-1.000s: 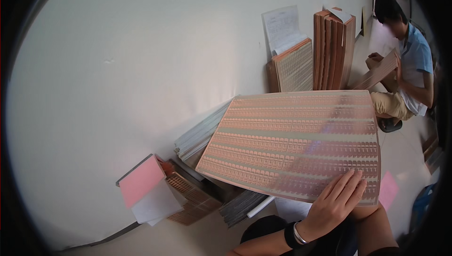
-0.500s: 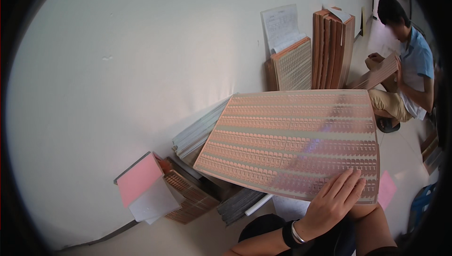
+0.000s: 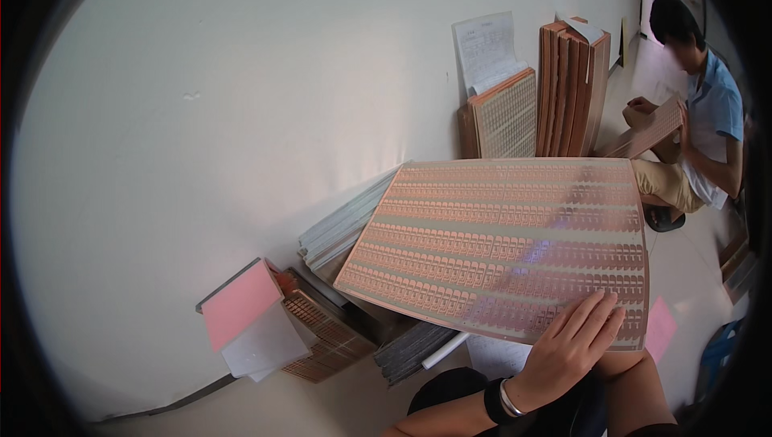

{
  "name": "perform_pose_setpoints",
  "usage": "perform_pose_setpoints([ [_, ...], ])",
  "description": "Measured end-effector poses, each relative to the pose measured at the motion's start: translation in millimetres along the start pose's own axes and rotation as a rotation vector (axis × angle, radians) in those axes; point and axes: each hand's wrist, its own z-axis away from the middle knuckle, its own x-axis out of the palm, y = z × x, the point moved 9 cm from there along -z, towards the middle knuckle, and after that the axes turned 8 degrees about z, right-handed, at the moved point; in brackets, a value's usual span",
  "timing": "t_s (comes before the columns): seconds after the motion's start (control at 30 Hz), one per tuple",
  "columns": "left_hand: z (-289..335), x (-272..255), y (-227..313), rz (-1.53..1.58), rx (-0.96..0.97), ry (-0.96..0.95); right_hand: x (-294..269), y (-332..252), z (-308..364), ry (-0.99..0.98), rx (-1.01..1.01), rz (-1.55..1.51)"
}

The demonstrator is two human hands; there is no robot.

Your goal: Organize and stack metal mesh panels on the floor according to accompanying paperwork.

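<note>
A large copper-coloured circuit board panel (image 3: 450,236), with rows of small repeated patterns, is tilted in front of me. My left hand (image 3: 567,348) lies on its lower right part, fingers stretched out over the surface. That wrist wears a black band and a silver bracelet. My right hand (image 3: 623,363) reaches under the panel's near right edge; its fingers are hidden beneath. A bluish reflection and a dark one run across the panel's right half.
Stacks of panels (image 3: 507,119) and tall copper-edged boards (image 3: 571,91) lean against the wall (image 3: 241,75). At left, a pink sheet (image 3: 240,304) lies by another board stack (image 3: 330,336). Grey sheets (image 3: 414,348) lie below the panel. A seated person (image 3: 712,107) at right handles a similar panel.
The whole view has shifted very slightly. My left hand stays on the panel, and the panel keeps its tilt.
</note>
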Motion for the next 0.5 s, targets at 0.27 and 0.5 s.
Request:
perform_pose_setpoints([
  [0.27, -8, -17, 2, -0.053, 0.024, -0.001, -12, -11, -8, 0.032, -0.032, -0.044],
  [0.5, -73, -103, 33, -0.221, 0.230, 0.145, -48, -27, -11, 0.138, -0.040, -0.050],
])
